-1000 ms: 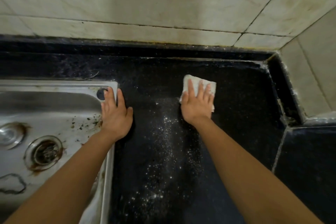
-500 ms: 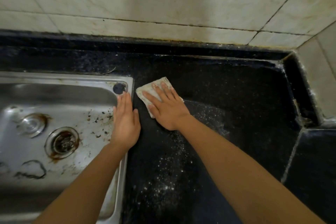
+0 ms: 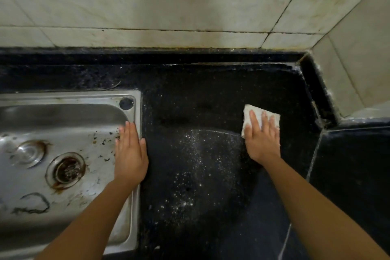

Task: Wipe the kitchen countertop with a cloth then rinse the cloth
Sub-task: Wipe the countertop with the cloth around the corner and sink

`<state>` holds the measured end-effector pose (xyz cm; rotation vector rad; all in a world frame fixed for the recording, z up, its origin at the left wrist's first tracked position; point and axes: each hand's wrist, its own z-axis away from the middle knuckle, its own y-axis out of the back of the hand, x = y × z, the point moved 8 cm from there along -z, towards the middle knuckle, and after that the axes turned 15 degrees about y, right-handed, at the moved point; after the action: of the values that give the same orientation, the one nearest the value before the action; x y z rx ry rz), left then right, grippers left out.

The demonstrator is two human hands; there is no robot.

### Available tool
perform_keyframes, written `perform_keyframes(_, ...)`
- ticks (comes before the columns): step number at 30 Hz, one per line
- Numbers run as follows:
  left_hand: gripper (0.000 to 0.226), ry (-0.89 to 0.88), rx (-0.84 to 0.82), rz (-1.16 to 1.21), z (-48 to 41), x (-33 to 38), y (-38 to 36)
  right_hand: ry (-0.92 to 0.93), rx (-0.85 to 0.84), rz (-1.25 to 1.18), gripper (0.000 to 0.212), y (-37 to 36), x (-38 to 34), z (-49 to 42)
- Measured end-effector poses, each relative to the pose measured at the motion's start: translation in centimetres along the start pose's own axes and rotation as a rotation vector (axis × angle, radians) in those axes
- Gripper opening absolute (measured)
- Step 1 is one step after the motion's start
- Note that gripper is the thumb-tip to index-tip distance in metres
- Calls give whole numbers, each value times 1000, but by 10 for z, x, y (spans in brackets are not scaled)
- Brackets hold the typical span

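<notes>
cloth [image 3: 260, 120]: white, folded, laid flat on the black countertop [image 3: 211, 95] toward its right end, near the tiled corner. it is pressed down by the right hand [image 3: 261, 140], fingers spread open on top, nothing clenched. left hand [image 3: 130, 152]: laid flat and open on the right rim of the steel sink [image 3: 135, 116], nothing grasped. white specks are scattered on the countertop between the hands.

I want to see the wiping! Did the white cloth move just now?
Yes. The cloth, pressed flat under the right hand, slid right across the black countertop, away from the sink rim it was beside a moment ago, toward the corner.
</notes>
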<state>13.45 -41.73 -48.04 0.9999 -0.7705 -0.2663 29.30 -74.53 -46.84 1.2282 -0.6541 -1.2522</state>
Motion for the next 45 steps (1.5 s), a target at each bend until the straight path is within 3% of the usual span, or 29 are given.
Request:
perform_keyframes(4, 56, 36, -49, 22, -2, 3, -2, -278, 84, -66, 55, -5, -1, 12)
perform_keyframes(6, 56, 40, -87, 18, -4, 0, -2, -301, 57, -80, 56, -12, -26, 6)
perform_keyframes(12, 55, -3, -139, 18, -9, -6, -2, 37, -63, -34, 56, -38, -135, -17)
perform_keyframes(18, 54, -78, -186, -80, -19, -14, -1, 493, -173, 15, 54, -61, -240, -23)
perform_keyframes(24, 53, -107, -231, -27, -18, -14, 2, 751, -232, 114, 64, -84, -249, 35)
perform_keyframes(27, 52, -52, -243, 56, -16, -15, 2, 844, -274, 167, 54, -76, -241, 29)
perform_keyframes(30, 53, -56, -210, 60, -16, -14, 2, 840, -255, 179, 50, -63, -246, -8)
perform_keyframes(38, 56, 55, -200, 87, -8, -10, 10, 618, -175, 146, 52, -33, -261, -140)
perform_keyframes(45, 58, 58, -208, 99, -8, -11, 8, 587, -181, 94, 54, -44, -271, -111)
